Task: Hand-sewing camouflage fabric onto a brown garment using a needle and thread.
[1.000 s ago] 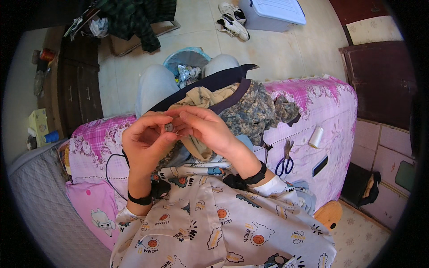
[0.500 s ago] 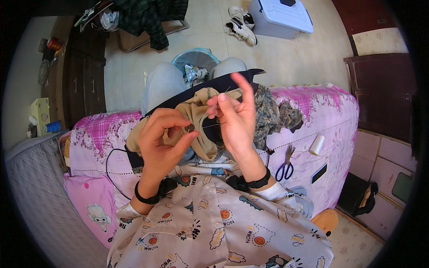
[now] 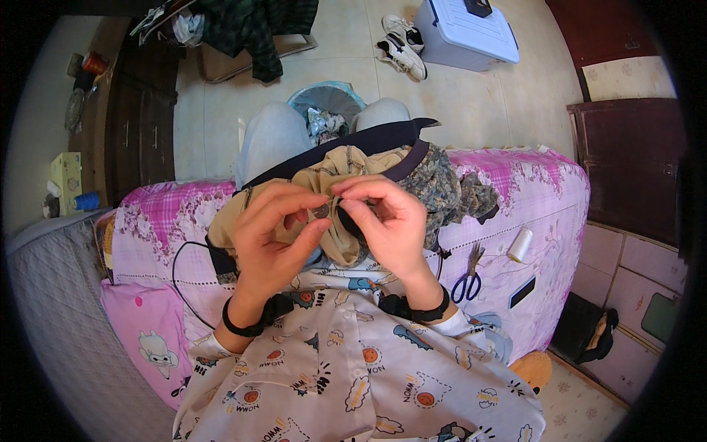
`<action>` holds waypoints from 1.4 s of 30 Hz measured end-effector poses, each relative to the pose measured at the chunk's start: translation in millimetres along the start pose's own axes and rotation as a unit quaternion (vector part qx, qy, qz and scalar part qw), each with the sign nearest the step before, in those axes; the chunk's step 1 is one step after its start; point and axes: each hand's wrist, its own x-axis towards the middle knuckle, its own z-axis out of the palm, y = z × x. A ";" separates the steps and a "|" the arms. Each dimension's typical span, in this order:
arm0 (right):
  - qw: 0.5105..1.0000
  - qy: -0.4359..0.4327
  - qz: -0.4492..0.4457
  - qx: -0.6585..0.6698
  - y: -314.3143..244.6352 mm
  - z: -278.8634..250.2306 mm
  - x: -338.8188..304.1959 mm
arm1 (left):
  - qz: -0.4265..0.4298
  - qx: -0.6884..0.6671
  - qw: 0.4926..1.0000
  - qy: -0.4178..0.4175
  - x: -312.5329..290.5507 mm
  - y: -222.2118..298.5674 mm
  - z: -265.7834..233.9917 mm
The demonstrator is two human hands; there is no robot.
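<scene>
Between the thumb and bent forefinger of my left hand [image 3: 269,225] is a small round dark button [image 3: 321,211]. My right hand [image 3: 390,227] has come up close to the button's right side. Its thumb and forefinger are pinched together, and whatever is between them is too small to make out. Under both hands, across my lap, lies a camouflage garment [image 3: 449,195] with a tan lining [image 3: 342,247] turned outward and a dark band [image 3: 331,144] along its far side.
On the pink bedspread to the right lie dark-handled scissors [image 3: 467,283], a white thread spool [image 3: 520,244] and a phone [image 3: 523,292]. A lined waste bin [image 3: 324,94] stands between my knees. Farther off are sneakers [image 3: 401,55] and a pale blue storage box [image 3: 468,40].
My right hand, raised with its forefinger extended and a thin thread running toward the button, has moved down and left beside it. Its fingers have closed. My left hand keeps holding the button.
</scene>
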 end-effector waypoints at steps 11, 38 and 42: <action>0.969 -0.030 -0.164 -0.184 0.0 2.6 -0.4 | 0.005 -0.010 1.000 -0.006 0.6 1.5 0.7; 0.985 -0.033 -0.121 -0.119 6.5 3.3 -0.6 | 0.002 -0.004 1.000 -0.022 2.3 0.0 1.4; 0.986 -0.036 -0.119 -0.114 5.2 3.2 -0.7 | -0.001 -0.007 1.000 -0.023 3.3 -0.6 2.6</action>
